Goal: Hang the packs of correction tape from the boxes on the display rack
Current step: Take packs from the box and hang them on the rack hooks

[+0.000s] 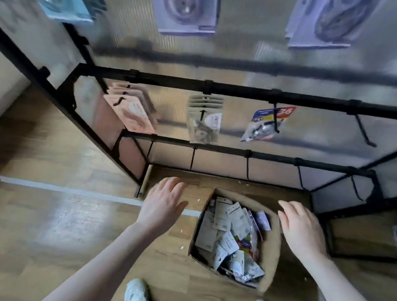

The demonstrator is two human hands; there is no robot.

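From the head view, one open cardboard box sits on the floor near the rack, heaped with loose correction tape packs, too jumbled to count. Three bunches of packs hang on the display rack beyond. Left hand and right hand hover beside the box, fingers relaxed, holding nothing.

One open cardboard box stands on the floor, filled with a jumble of loose packs too many and too overlapped to count. The display rack carries six hanging groups of packs: three large ones along its top edge and three stacks on the middle rail. Two hands and two shoes are in view.
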